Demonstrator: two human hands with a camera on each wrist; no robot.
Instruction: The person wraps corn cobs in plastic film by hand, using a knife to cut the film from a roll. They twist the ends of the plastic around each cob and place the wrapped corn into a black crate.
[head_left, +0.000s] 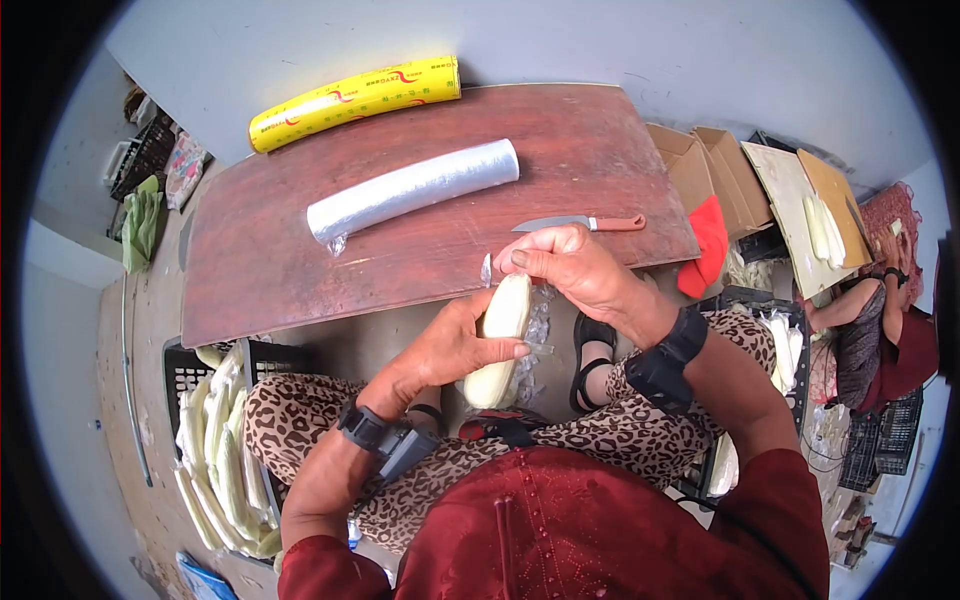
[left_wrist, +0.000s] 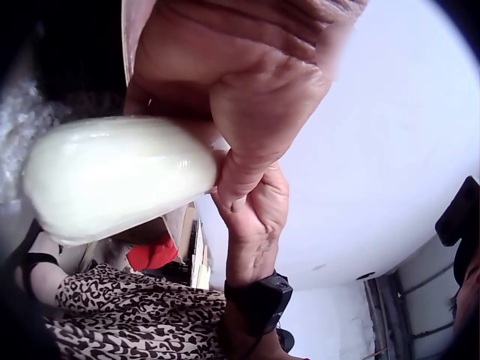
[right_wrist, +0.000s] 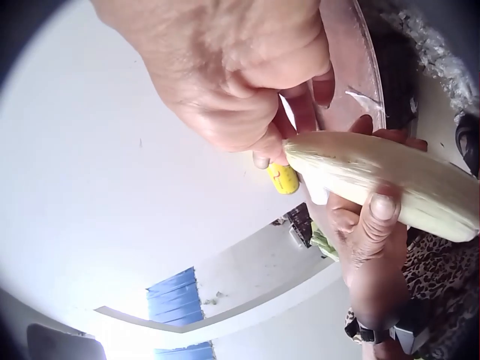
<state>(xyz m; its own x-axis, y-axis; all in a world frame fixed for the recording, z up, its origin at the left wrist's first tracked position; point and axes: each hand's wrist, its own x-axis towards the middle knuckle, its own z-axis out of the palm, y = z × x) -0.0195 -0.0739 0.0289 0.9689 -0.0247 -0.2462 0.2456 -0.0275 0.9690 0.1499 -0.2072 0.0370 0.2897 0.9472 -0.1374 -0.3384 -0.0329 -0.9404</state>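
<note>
A pale, husked ear of corn (head_left: pixel 492 375) is held upright and slightly tilted over the lap by the left hand (head_left: pixel 455 345), its thumb across the front and fingers behind. The right hand (head_left: pixel 575 265) pinches at the ear's upper tip with thumb and forefinger. From the right wrist view, the right fingertips meet the narrow end of the ear (right_wrist: pixel 390 176), while the left hand (right_wrist: pixel 375 247) grips its middle. In the left wrist view the ear (left_wrist: pixel 120 180) looks smooth and shiny.
A knife (head_left: pixel 580 223), a clear film roll (head_left: pixel 415 190) and a yellow roll (head_left: pixel 355 103) lie on the reddish table (head_left: pixel 250 240). Crates of corn (head_left: pixel 225 450) stand on both sides of the legs. Cardboard boxes (head_left: pixel 705 170), a red cloth (head_left: pixel 706 247) and another person (head_left: pixel 890 330) are at right.
</note>
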